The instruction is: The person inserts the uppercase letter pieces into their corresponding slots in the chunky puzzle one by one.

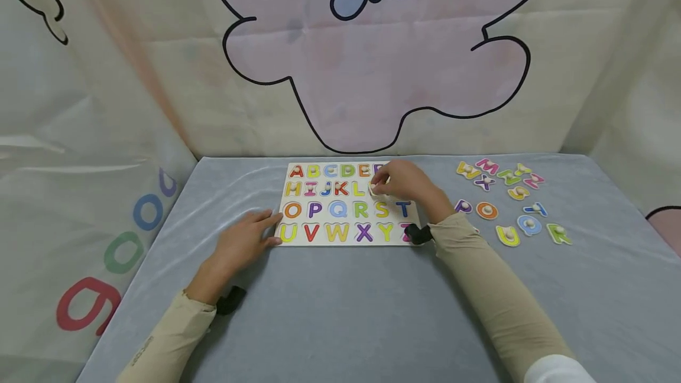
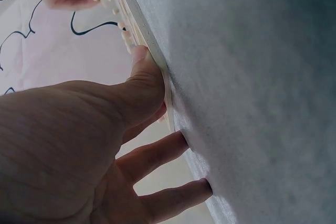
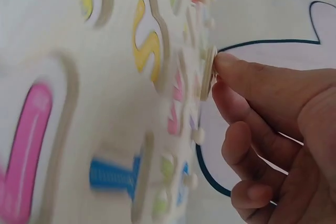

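Observation:
A white alphabet puzzle board [image 1: 348, 219] lies on the cloth-covered table. Knobbed letter pieces sit in much of its upper two rows, while the lower rows show printed letter recesses. My right hand [image 1: 403, 183] is over the second row, just right of the L. Thumb and fingertips there pinch a thin letter piece [image 3: 209, 74], seen edge-on, so its letter cannot be told. At the board's left edge is my left hand [image 1: 239, 246]. Its thumb [image 2: 149, 74] presses on that edge, and other fingers reach down to the cloth, fairly straight.
Right of the board, loose knobbed letters lie scattered, among them an orange O [image 1: 487, 211], a yellow U [image 1: 508, 236], a green R [image 1: 558, 234] and a blue Q [image 1: 529, 225]. Grey-blue cloth [image 1: 340, 312] covers the table. A printed curtain [image 1: 362, 99] hangs behind.

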### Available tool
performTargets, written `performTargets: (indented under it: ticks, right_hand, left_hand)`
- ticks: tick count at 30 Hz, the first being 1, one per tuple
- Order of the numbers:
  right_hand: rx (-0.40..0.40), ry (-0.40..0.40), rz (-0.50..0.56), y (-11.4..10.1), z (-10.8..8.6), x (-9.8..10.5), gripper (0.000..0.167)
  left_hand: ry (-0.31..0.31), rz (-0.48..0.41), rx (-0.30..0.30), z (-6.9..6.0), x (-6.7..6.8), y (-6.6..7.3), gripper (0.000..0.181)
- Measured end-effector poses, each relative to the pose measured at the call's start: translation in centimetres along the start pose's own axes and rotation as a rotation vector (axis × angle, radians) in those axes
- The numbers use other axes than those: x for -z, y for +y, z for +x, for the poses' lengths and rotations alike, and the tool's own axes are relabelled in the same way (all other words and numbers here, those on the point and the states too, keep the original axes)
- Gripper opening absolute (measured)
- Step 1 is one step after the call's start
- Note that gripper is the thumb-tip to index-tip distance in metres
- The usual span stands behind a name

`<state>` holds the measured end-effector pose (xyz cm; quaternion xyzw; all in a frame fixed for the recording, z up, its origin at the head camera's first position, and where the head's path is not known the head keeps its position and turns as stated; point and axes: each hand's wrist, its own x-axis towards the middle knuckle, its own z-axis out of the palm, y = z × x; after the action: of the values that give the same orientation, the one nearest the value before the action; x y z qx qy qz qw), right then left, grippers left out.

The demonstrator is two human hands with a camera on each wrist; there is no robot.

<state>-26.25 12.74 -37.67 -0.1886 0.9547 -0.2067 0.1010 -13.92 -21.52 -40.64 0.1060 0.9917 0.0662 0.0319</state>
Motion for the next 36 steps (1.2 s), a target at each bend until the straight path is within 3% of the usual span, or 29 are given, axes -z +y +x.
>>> performTargets:
  ticks: [6, 26, 36]
  right_hand:
    - [-0.051, -0.033, -0.004, -0.5, 1.8, -0.8, 0.019]
    - [-0.026, 0.014, -0.034, -2.5, 2.8, -1.8, 0.012]
    - [-0.101, 0.045, 0.009, -3.1, 3.1, -2.9, 0.013]
  left_hand:
    - [0.000, 0.010, 0.000, 0.1, 0.1, 0.0, 0.060]
    - [-0.014, 0.011, 0.022, 0.0, 0.2, 0.4, 0.060]
    - [-0.001, 0.011, 0.011, 0.1, 0.1, 0.2, 0.060]
